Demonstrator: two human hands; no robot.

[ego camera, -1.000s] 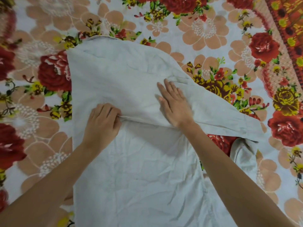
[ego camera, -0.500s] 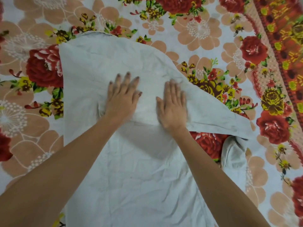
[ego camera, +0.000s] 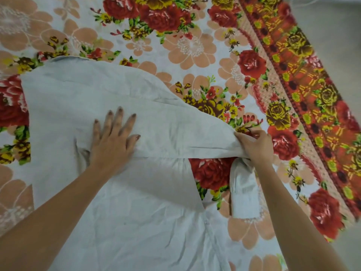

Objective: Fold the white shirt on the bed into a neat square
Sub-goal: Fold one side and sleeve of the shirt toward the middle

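Observation:
The white shirt [ego camera: 82,98] lies spread over the flowered bedsheet [ego camera: 191,47], its body running toward me and one sleeve stretched out to the right. My left hand [ego camera: 113,141] presses flat on the shirt near the shoulder, fingers spread. My right hand [ego camera: 256,145] pinches the far end of the sleeve at the right, lifting the cloth a little. A second sleeve end [ego camera: 244,190] hangs loose below that hand.
The sheet's red and yellow border [ego camera: 304,98] runs diagonally at the right, where the bed ends. Beyond it lies plain pale floor [ego camera: 336,32].
My right hand slid from the middle of the shirt out along the sleeve to its end and took hold of it. My left hand shifted slightly left and stayed flat.

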